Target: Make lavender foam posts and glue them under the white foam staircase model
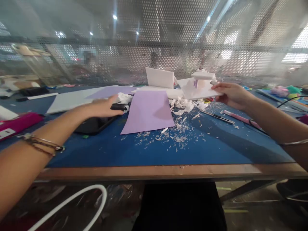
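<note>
My right hand (231,94) pinches the edge of a white foam board (190,89), tilted above the table. On that board sits a small built-up white piece (203,77) with a bit of purple at its side. My left hand (103,107) is slightly blurred, its thumb and fingers apart, over a black phone (96,125). A small dark object (119,106) shows by its fingertips; whether they touch it I cannot tell. Close by lie crumpled white scraps (125,98) and a curling purple sheet (149,112).
White shavings (179,134) litter the blue tabletop (115,150). A cutter-like pen (218,117) and a pink tool (240,118) lie right, with colourful tufts (286,91) beyond. A magenta case (21,125) lies left. White boards (160,78) stand behind, before a perforated metal screen (134,57).
</note>
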A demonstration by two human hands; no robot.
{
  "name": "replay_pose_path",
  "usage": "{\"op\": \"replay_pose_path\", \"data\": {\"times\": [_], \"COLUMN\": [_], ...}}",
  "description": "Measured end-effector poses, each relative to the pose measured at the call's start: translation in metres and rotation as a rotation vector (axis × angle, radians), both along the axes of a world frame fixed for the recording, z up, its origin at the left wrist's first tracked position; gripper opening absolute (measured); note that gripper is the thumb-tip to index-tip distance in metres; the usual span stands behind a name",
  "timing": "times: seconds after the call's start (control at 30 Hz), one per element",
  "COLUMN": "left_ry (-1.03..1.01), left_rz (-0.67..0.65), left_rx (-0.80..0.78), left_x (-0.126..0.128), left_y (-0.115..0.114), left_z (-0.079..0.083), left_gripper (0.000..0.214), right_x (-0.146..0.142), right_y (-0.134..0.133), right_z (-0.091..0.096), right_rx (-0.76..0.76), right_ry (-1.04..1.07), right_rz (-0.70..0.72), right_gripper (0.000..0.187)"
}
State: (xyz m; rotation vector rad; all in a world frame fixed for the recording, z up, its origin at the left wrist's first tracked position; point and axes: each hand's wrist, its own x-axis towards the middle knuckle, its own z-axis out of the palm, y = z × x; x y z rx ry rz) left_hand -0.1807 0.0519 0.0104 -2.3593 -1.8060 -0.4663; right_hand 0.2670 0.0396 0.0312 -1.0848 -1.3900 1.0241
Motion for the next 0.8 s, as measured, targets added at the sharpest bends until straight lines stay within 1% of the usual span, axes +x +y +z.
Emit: {"op": "replay_pose_path", "data": {"times": [0.03,0.07,0.13,0.17,0.23,0.27,0.33,0.37,0.4,0.43,0.5,0.6,0.67,0.8], "left_ry": [0.074,0.107,0.1,0.097,0.139,0.152,0.179,0.197,0.223,0.232,0.202,0.063,0.001,0.008], "left_rz": [0.071,0.011,-0.166,-0.282,-0.579,-0.698,-0.837,-0.896,-0.936,-0.944,-0.931,-0.889,-0.882,-0.888], "left_rx": [0.01,0.027,0.126,0.151,0.164,0.21,0.287,0.34,0.395,0.458,0.496,0.422,0.378,0.361], "left_x": [0.007,0.018,0.05,0.069,0.107,0.124,0.146,0.151,0.153,0.151,0.143,0.128,0.122,0.122], "left_y": [-0.001,-0.005,-0.02,-0.03,-0.052,-0.062,-0.075,-0.078,-0.079,-0.077,-0.071,-0.061,-0.059,-0.058], "left_z": [0.0,0.0,-0.002,-0.004,-0.007,-0.008,-0.007,-0.006,-0.005,-0.005,-0.005,-0.008,-0.009,-0.009], "left_gripper": [0.07,0.06,0.041,0.033,0.026,0.023,0.018,0.016,0.016,0.016,0.017,0.02,0.02,0.017], "right_x": [0.0,-0.001,-0.001,-0.002,-0.005,-0.006,-0.011,-0.014,-0.017,-0.02,-0.026,-0.034,-0.038,-0.037], "right_y": [0.006,0.012,0.021,0.023,0.026,0.026,0.024,0.023,0.022,0.022,0.025,0.034,0.041,0.05], "right_z": [0.0,0.0,-0.003,-0.005,-0.008,-0.009,-0.008,-0.007,-0.006,-0.004,0.0,0.005,0.005,-0.005], "right_rx": [-0.011,-0.029,-0.091,-0.118,-0.161,-0.178,-0.22,-0.234,-0.253,-0.279,-0.295,-0.301,-0.336,-0.395], "right_ry": [-0.027,-0.057,-0.112,-0.134,-0.174,-0.188,-0.187,-0.178,-0.172,-0.185,-0.244,-0.359,-0.418,-0.433], "right_rz": [0.006,0.014,0.017,0.025,0.024,0.033,0.063,0.085,0.104,0.132,0.2,0.259,0.286,0.345], "right_gripper": [0.013,0.012,0.012,0.012,0.012,0.011,0.009,0.009,0.009,0.008,0.011,0.02,0.02,0.02]}}
